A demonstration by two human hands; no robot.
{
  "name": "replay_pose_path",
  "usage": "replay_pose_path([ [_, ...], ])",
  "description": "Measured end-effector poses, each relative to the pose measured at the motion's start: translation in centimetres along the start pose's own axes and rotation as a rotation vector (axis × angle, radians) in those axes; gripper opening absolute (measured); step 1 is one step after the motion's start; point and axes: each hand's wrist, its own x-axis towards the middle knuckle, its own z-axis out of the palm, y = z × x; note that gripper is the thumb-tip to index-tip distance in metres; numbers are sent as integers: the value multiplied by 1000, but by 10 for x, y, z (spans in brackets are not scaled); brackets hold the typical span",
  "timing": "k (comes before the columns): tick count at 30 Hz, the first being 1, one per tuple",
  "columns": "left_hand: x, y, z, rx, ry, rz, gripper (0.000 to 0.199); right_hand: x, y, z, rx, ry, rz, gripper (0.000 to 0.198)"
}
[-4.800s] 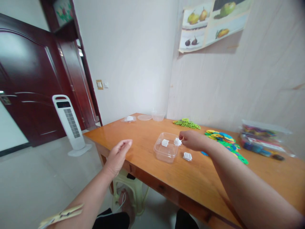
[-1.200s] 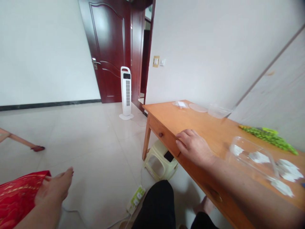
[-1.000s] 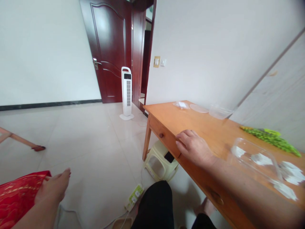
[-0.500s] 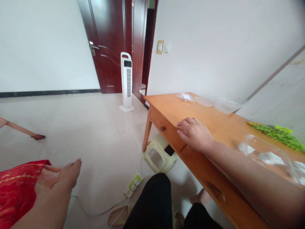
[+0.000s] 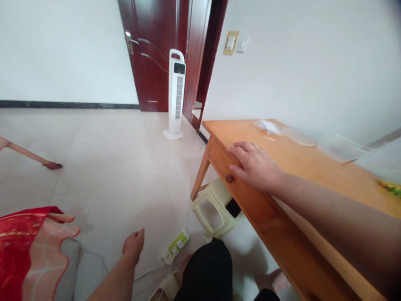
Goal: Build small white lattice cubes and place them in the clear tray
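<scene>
Black trousers (image 5: 206, 271) cover our knee, nearest to us. Just to its left, our left hand (image 5: 134, 244) hangs over the floor, its fingers curled in and turned from view; nothing shows in it, but whether the tips meet we cannot tell. Beyond its wrist to the left lies a red patterned cloth (image 5: 19, 238), and ahead, near the knee, a green and white power strip (image 5: 177, 246) with plugs in it.

To the right, our right hand (image 5: 254, 165) rests palm down on the front edge of the wooden table (image 5: 307, 171), the fingers side by side, the thumb apart from them and clamped on nothing we can make out. Under the thumb is the drawer front (image 5: 221, 163) with its round knob (image 5: 229, 179), just beside the hand. We judge the step in hand to be a light contact at this edge, above the drawer; whether the drawer stands slightly open we cannot tell. A move to the knob would call for lowering the thumb and fingertips around it, well clear of the cream plastic stool (image 5: 219, 193) beneath.

Farther back on the tabletop lie a clear plastic packet (image 5: 267, 126), a flat translucent lid (image 5: 299, 136) and a clear plastic tub (image 5: 340, 148), all blurred. Farthest, a white tower fan (image 5: 176, 96) stands before a dark red door (image 5: 153, 50).
</scene>
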Motion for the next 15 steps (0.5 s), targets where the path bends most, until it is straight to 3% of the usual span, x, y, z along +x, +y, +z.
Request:
replay_pose_path([
  [7, 10, -14, 84, 3, -67, -85, 42, 66, 11, 28, 118, -16, -38, 52],
  [15, 10, -44, 133, 77, -170, -150, 32, 111, 12, 40, 69, -121, -100, 64],
])
